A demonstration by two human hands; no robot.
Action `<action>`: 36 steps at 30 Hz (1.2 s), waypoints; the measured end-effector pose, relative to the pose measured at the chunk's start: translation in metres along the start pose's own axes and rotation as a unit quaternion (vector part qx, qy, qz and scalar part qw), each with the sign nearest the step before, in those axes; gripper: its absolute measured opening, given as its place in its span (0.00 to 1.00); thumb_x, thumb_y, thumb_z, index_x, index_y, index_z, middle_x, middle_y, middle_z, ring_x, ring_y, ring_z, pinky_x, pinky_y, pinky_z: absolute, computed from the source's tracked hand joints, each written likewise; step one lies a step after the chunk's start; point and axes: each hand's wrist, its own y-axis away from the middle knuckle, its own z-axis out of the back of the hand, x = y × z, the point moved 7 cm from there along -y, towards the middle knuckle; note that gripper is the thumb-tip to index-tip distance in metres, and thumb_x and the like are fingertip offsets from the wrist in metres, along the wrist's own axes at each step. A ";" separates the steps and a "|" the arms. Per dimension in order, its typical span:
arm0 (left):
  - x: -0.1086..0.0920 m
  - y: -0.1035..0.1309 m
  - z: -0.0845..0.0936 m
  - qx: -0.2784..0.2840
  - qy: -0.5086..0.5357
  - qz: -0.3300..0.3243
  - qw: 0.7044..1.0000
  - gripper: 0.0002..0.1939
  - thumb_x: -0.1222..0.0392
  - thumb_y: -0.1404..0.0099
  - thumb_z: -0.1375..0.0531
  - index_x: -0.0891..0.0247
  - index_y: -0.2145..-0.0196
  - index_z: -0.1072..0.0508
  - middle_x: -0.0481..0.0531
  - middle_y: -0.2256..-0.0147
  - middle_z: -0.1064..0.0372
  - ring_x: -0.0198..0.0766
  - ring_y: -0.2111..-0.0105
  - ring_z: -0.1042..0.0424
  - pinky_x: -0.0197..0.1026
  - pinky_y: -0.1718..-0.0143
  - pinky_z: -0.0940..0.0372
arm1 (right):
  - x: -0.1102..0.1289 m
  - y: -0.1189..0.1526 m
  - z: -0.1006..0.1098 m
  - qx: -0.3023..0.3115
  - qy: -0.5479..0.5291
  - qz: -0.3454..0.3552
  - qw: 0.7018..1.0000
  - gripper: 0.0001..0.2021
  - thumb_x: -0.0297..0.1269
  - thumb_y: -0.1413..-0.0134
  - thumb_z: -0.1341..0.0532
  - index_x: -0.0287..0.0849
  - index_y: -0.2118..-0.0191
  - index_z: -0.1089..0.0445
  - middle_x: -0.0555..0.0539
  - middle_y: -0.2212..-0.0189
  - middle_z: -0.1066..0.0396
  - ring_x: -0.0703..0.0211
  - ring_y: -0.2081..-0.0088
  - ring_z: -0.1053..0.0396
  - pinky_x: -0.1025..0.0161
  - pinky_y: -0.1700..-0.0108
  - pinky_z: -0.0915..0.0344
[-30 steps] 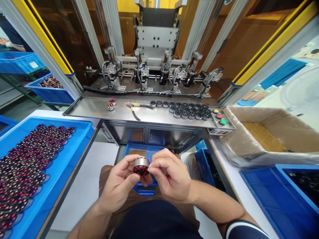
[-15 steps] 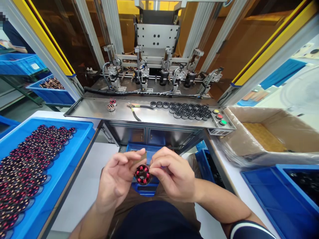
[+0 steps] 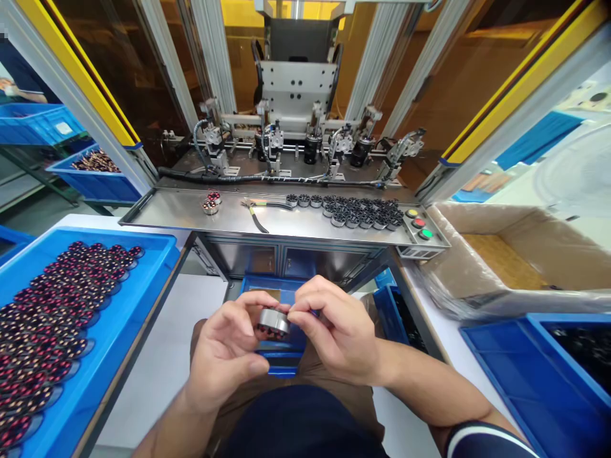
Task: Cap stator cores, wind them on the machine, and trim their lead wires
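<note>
Above my lap is a wound motor stator point(image 3: 273, 323), tilted so its silver outer rim faces up and its dark and red windings show underneath. My right hand point(image 3: 337, 334) is closed in a pinch at the stator's right edge. A small bluish bit shows between its fingers, too small to name. Bent around the left and far side of the stator is my left hand point(image 3: 222, 346). Its fingertips touch or nearly touch the part, while its thumb is stretched out below, apart from it. Where those fingertips end is partly hidden behind the rim.
A blue tray point(image 3: 157, 254) of wound stators stands left. On the metal shelf point(image 3: 229, 224) are cutting pliers point(image 3: 255, 216), two wound stators point(image 3: 210, 205), several black stators point(image 3: 365, 212) and buttons point(image 3: 420, 222). A machine point(image 3: 300, 95) rises behind. Right are a lined carton point(image 3: 496, 248) and blue bin point(image 3: 506, 369).
The stator has turned from showing its face with red coils to showing its silver rim. My left fingers have curled closer and the thumb has swung out below. My right hand stays pinched.
</note>
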 end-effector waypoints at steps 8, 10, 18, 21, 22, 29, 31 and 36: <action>0.030 -0.002 -0.009 0.028 0.060 0.186 0.980 0.24 0.40 0.36 0.38 0.65 0.57 0.28 0.57 0.65 0.22 0.40 0.65 0.21 0.37 0.65 0.28 | 0.005 0.002 0.002 0.028 0.018 0.080 0.996 0.03 0.26 0.37 0.40 0.36 0.64 0.30 0.44 0.71 0.29 0.62 0.69 0.30 0.67 0.68 0.29; 0.034 0.000 -0.013 0.046 0.061 0.215 0.974 0.20 0.44 0.34 0.38 0.65 0.58 0.29 0.55 0.69 0.23 0.40 0.69 0.21 0.35 0.70 0.29 | 0.006 0.003 0.005 0.029 0.020 0.086 0.996 0.02 0.26 0.38 0.39 0.36 0.63 0.30 0.44 0.71 0.30 0.62 0.69 0.30 0.67 0.68 0.29; 0.025 0.002 -0.005 -0.010 0.024 0.154 0.988 0.13 0.55 0.35 0.33 0.62 0.57 0.29 0.53 0.65 0.22 0.35 0.68 0.23 0.36 0.64 0.28 | 0.001 -0.011 0.017 0.079 -0.082 0.063 0.992 0.16 0.37 0.46 0.30 0.36 0.55 0.29 0.42 0.67 0.28 0.58 0.65 0.29 0.63 0.66 0.27; 0.025 0.005 -0.003 -0.017 0.011 0.149 0.989 0.14 0.56 0.36 0.33 0.61 0.56 0.29 0.52 0.65 0.22 0.37 0.68 0.22 0.38 0.64 0.27 | 0.002 -0.013 0.015 0.113 -0.071 0.070 0.989 0.13 0.35 0.45 0.30 0.35 0.57 0.27 0.42 0.67 0.27 0.61 0.66 0.29 0.66 0.67 0.28; 0.025 0.006 -0.003 -0.018 0.006 0.147 0.989 0.13 0.56 0.35 0.33 0.61 0.56 0.30 0.52 0.66 0.22 0.39 0.68 0.22 0.40 0.64 0.26 | 0.004 -0.013 0.014 0.122 -0.057 0.079 0.988 0.09 0.33 0.44 0.31 0.35 0.59 0.26 0.42 0.68 0.26 0.62 0.67 0.29 0.67 0.68 0.28; 0.005 0.000 -0.001 -0.042 0.008 0.022 0.999 0.19 0.65 0.45 0.27 0.54 0.59 0.29 0.48 0.49 0.28 0.41 0.52 0.24 0.42 0.51 0.28 | 0.007 -0.014 0.012 0.095 -0.009 0.030 0.995 0.02 0.26 0.40 0.36 0.34 0.64 0.26 0.43 0.72 0.26 0.62 0.70 0.29 0.66 0.67 0.29; 0.000 -0.004 0.002 -0.055 0.038 -0.009 0.998 0.21 0.58 0.46 0.26 0.53 0.57 0.29 0.47 0.50 0.27 0.43 0.47 0.27 0.42 0.47 0.31 | 0.007 -0.016 0.010 0.108 -0.019 0.009 0.994 0.03 0.27 0.38 0.38 0.36 0.65 0.27 0.44 0.73 0.27 0.62 0.70 0.30 0.65 0.68 0.29; 0.029 -0.006 -0.012 0.052 0.071 0.176 0.980 0.29 0.35 0.35 0.42 0.67 0.56 0.25 0.61 0.62 0.22 0.44 0.64 0.21 0.41 0.63 0.27 | 0.014 -0.022 0.005 0.153 -0.033 0.047 0.987 0.04 0.28 0.36 0.40 0.37 0.64 0.29 0.45 0.73 0.27 0.63 0.70 0.30 0.66 0.68 0.29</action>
